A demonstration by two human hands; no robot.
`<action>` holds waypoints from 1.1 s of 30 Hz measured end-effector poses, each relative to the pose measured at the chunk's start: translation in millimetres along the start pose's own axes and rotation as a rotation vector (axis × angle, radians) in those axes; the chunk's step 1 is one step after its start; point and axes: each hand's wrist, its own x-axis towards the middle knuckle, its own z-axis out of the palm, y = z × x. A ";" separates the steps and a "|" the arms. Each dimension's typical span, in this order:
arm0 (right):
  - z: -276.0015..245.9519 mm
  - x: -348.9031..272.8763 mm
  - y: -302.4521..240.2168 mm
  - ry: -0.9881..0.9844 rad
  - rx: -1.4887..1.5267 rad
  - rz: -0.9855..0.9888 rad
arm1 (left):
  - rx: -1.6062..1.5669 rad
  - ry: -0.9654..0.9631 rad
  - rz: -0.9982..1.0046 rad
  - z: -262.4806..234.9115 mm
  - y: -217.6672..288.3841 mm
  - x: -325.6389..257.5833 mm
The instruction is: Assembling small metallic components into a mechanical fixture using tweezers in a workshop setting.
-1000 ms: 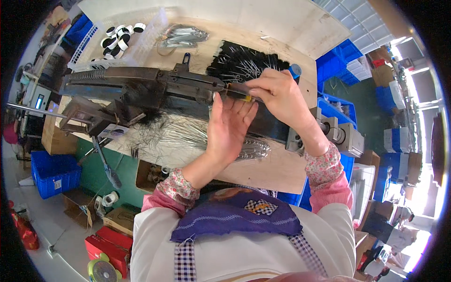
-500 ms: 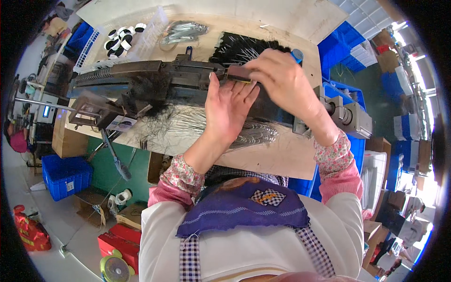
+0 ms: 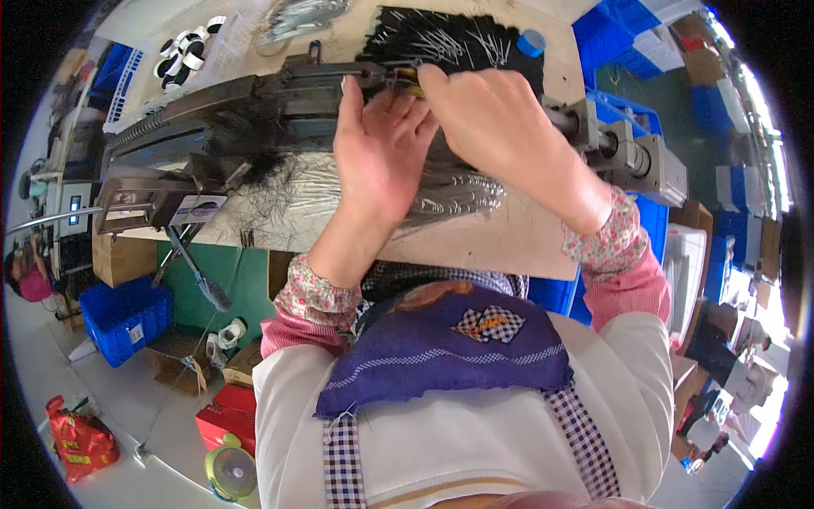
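Note:
A long dark machine [image 3: 318, 97] with a rail and a ribbed left part lies across the bench, strewn with loose black bristles. My left hand [image 3: 381, 157] is at its near side, palm up, thumb apart and fingers stretched toward the machine's right part. Above those fingertips, my right hand [image 3: 496, 114] is closed, knuckles up, its fingertips at a small yellow-edged piece that they mostly hide. Thin metal wires [image 3: 318, 191] lie in a spread pile below the machine, and more bent wires [image 3: 462, 193] lie right of my left wrist.
Behind my hands is a black pile [image 3: 398, 38] with pale wires on it, beside a blue round cap [image 3: 532, 42]. A clear tray holds black-and-white rings [image 3: 182, 55]. A motor-like metal cylinder [image 3: 627, 157] juts out at the bench's right. Blue crates [image 3: 127, 314] stand around.
The bench sits higher in the view. My right hand has turned so its back faces up, and the brownish block seen at its fingertips is now mostly hidden. The left hand stays palm up.

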 end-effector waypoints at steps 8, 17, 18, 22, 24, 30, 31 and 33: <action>7.4 -56.4 5.8 -0.031 0.274 0.049 | 0.075 0.001 0.141 -17.1 -34.1 7.0; 81.8 -135.4 3.4 -0.225 0.204 -0.125 | 0.268 -0.037 -0.030 -18.0 -55.4 -40.7; 80.5 -135.1 4.2 -0.226 0.218 -0.137 | 0.306 -0.214 -0.039 -28.8 -39.5 -56.1; 61.3 -140.6 16.6 -0.199 0.412 0.033 | 2.000 0.099 0.935 -101.8 45.5 -106.6; 44.1 -142.1 22.1 -0.178 0.509 0.081 | 2.749 0.942 1.126 -162.0 100.1 -128.7; 1.3 -154.6 39.8 0.346 0.778 0.531 | 2.079 1.669 0.459 -259.0 209.2 -218.8; -3.6 -156.2 39.2 0.456 0.883 0.563 | 2.187 1.572 0.484 -249.9 208.3 -210.2; -14.0 -155.1 40.6 0.577 0.975 0.592 | 2.053 1.537 0.496 -226.9 166.0 -182.4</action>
